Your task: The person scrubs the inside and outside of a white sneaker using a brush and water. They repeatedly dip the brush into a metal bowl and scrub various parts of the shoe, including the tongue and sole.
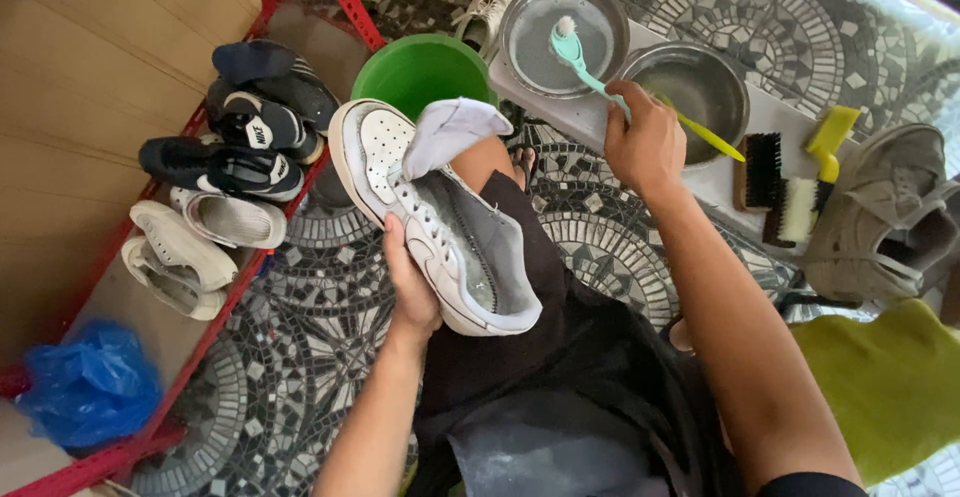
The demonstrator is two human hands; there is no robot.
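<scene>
Patterned mosaic floor [330, 297], seen from above; seated person's lap in dark clothing. A white sneaker [430, 222], tongue pulled up, is held over the knee, sole toward the left hand [412, 282], whose fingers are clamped round its side. A teal and yellow toothbrush [600, 82] is gripped by the closed fingers of the right hand [648, 142], bristles resting in a shallow steel dish [535, 27]; a steel bowl [700, 87] is just beside. Judged step: brush being loaded before scrubbing. Next move would call for carrying the bristles back to the upper. Noted around: green bucket [420, 72], two scrubbing brushes [785, 187], grey shoes [885, 217], shoes on a red rack [225, 172].
</scene>
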